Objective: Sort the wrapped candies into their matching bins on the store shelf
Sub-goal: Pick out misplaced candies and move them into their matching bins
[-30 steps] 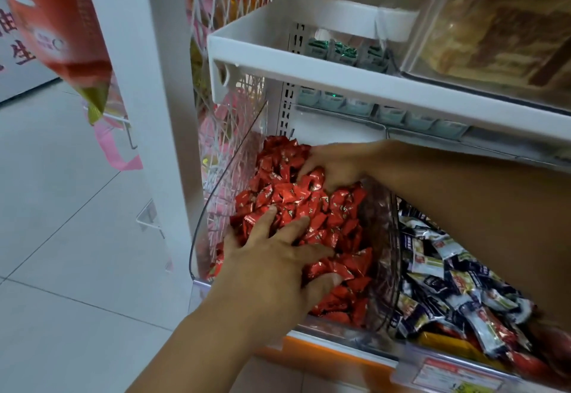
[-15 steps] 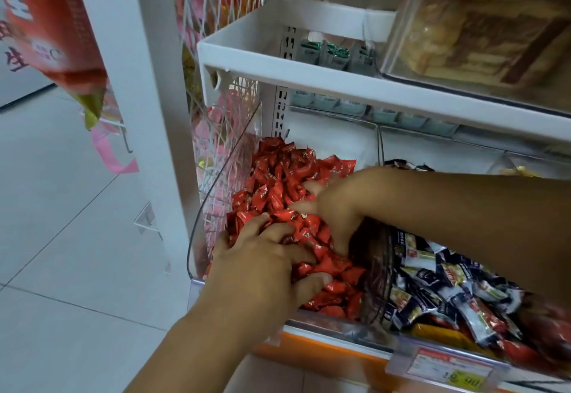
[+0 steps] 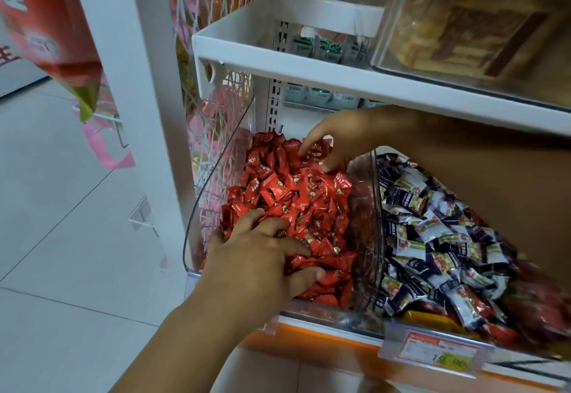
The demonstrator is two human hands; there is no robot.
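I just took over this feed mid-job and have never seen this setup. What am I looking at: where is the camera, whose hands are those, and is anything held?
There is no machine: a person works bare-handed, and the single picture comes from a wide-angle camera worn on their head, looking forward and down. The left hand lies spread on a heap of red wrapped candies in a clear bin. The right hand reaches in from the right and touches the back of the same heap with its fingertips. Neither hand plainly holds a candy. To the bin's right lie dark blue and white wrapped candies, with a price tag in front of them. Above runs a white shelf.
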